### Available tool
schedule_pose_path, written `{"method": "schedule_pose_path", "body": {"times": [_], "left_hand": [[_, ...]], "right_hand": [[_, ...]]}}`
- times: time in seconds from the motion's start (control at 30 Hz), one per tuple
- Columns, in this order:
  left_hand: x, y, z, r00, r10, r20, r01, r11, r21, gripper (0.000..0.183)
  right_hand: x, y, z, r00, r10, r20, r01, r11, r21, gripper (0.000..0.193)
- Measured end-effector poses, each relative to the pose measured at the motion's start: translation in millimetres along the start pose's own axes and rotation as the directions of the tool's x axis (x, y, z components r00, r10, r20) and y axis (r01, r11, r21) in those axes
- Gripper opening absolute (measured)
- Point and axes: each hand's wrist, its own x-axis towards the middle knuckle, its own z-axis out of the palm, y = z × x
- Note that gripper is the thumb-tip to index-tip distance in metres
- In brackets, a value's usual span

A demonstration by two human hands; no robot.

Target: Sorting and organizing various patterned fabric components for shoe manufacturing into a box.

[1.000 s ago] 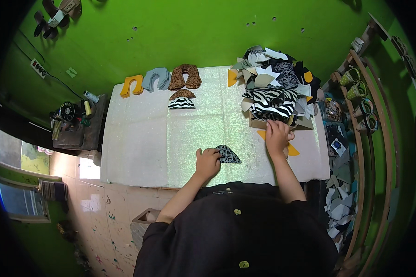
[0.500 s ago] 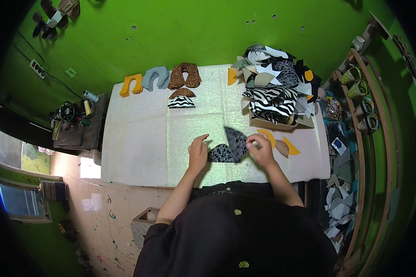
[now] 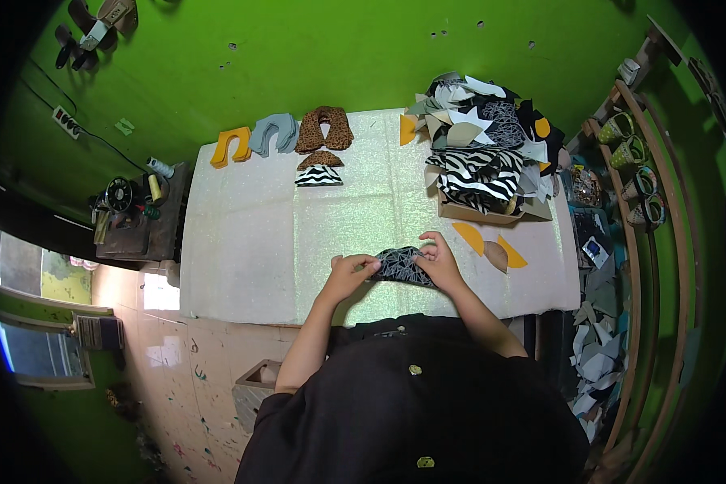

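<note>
Both hands grip one dark patterned fabric piece (image 3: 399,266), left hand (image 3: 348,273) and right hand (image 3: 441,262) at its ends; probably aligning layers. Next: keep edges matched.

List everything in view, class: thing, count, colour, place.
Table: one, white sparkly cover, centre.
Dark piece: one, black with pale lines, held in both hands.
Zebra piece: one, black-white, far side.
Leopard pieces: two, brown spotted, far side.
Grey pieces: small stack, far side.
Yellow piece: one, far left.
Pile: mixed cut pieces, far right.
Orange pieces: two, beside a tan one, right.
Left hand: pinching the dark piece.
Right hand: pinching the dark piece.
</note>
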Motion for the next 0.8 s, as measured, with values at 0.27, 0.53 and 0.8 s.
{"method": "schedule_pose_path", "body": {"times": [0.27,0.53,0.8], "left_hand": [[1.4,-48.0,5.3,0.957,-0.284,-0.053,0.251,0.907,-0.339,0.026],[-10.5,-27.7,9.6,0.945,-0.282,-0.165,0.313,0.926,0.213,0.028],[-9.3,-31.5,13.2,0.944,-0.268,-0.192,0.326,0.849,0.417,0.028]], "right_hand": [[5.9,20.8,4.3,0.998,0.065,-0.005,-0.065,0.989,-0.132,0.035],[-13.3,24.8,6.0,0.987,0.053,-0.149,-0.137,0.756,-0.641,0.029],[-18.6,17.9,12.4,0.995,-0.07,-0.063,-0.018,0.52,-0.854,0.036]]}}
